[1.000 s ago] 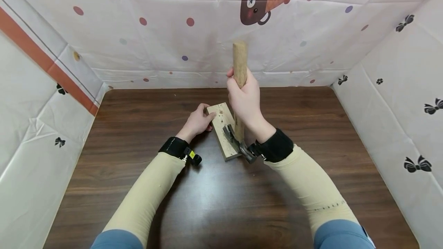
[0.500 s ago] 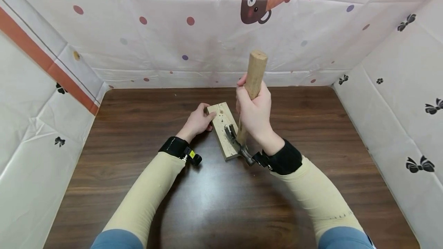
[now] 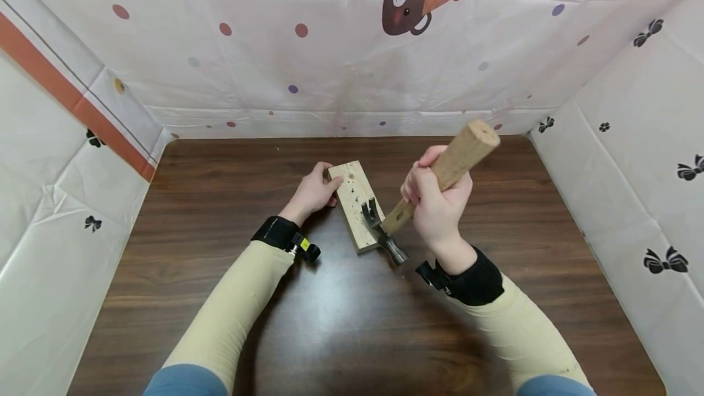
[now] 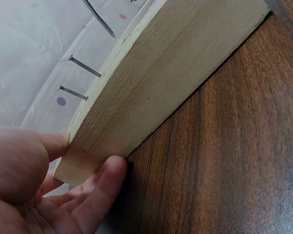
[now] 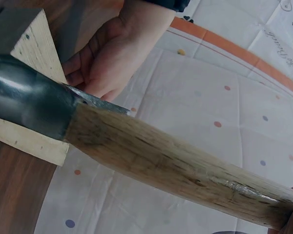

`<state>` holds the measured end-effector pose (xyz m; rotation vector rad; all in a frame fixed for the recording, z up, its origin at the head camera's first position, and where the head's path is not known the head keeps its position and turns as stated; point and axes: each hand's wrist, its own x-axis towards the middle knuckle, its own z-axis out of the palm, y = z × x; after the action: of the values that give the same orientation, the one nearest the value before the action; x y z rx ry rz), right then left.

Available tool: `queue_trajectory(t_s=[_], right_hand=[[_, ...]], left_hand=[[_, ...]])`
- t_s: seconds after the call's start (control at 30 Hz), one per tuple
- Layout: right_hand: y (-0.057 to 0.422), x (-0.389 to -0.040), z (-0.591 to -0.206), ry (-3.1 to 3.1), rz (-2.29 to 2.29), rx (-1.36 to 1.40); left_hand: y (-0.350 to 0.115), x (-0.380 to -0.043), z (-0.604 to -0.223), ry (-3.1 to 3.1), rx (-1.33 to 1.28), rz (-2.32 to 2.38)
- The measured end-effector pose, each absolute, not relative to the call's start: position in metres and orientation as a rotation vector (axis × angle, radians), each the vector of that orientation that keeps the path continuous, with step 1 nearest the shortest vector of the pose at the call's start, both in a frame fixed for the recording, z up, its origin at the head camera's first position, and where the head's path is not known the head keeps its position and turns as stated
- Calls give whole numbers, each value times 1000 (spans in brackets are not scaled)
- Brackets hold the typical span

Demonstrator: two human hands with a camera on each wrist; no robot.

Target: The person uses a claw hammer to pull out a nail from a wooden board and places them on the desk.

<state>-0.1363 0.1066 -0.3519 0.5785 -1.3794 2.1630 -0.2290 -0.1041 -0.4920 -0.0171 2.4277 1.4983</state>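
A pale wooden block (image 3: 351,181) lies slanted on the table. My left hand (image 3: 312,193) holds its far end, thumb at the top edge and fingers around the end. In the left wrist view two nails (image 4: 85,66) stand partly out of the block's top, and a dark pointed metal tip (image 4: 100,19) shows above. My right hand (image 3: 442,203) grips the wooden handle of a claw hammer (image 3: 467,148), tilted to the right. The steel hammer head (image 3: 387,242) lies over the block's near part, claw (image 3: 371,212) pointing away from me, among the block's dark marks.
The brown wooden table (image 3: 324,335) reaches to patterned cloth (image 3: 247,78) at the back and on both sides. Each wrist wears a black strap; a small camera (image 3: 310,253) hangs from the left one.
My right hand has swung the hammer handle from upright over to the right and toward me. The hammer head has turned slightly in place on the block. My left hand and the block have stayed put.
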Motion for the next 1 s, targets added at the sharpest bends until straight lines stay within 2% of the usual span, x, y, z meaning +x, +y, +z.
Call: queue_trajectory(t_s=[0.33, 0.73, 0.87, 1.0], right_hand=[[103, -119, -352, -1271, 2085, 676], [110, -124, -350, -1280, 2153, 611], [113, -125, -346, -1276, 2168, 599], [117, -125, -339, -1243, 2166, 585]], left_hand=[[-105, -230, -492, 2434, -14, 1509], [-111, -230, -498, 2447, 69, 1520], [-118, -229, -494, 2617, 69, 1539], [-121, -222, -481, 2853, 266, 1555]])
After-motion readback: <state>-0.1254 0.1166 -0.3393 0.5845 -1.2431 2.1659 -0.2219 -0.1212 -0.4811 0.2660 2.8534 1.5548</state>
